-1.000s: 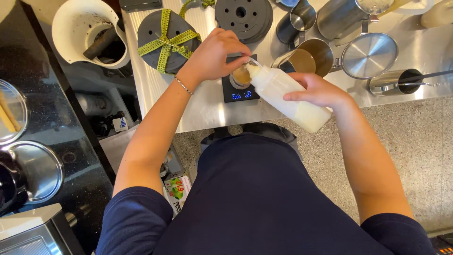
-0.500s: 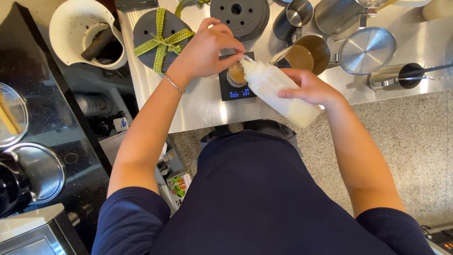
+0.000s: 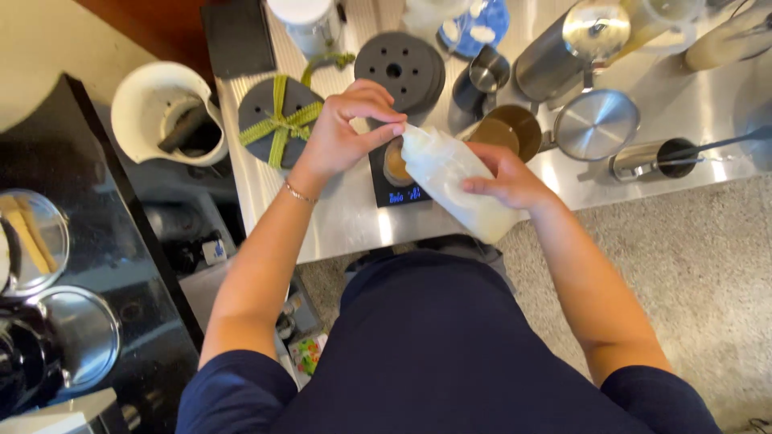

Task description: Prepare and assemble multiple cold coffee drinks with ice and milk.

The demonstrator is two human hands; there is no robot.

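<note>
Fingers (image 3: 376,120) of left hand (image 3: 342,137) pinched at cup (image 3: 396,161) on scale (image 3: 394,181); squeeze bottle (image 3: 450,181) gripped by right hand (image 3: 507,178), tilted over cup; pouring judged underway, steady squeeze needed next

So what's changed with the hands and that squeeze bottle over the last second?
Mostly the view shifted down. The right hand still grips the squeeze bottle, now tipped a little steeper over the small cup on the scale. The left hand still steadies the cup's rim. Nothing was released.
</note>
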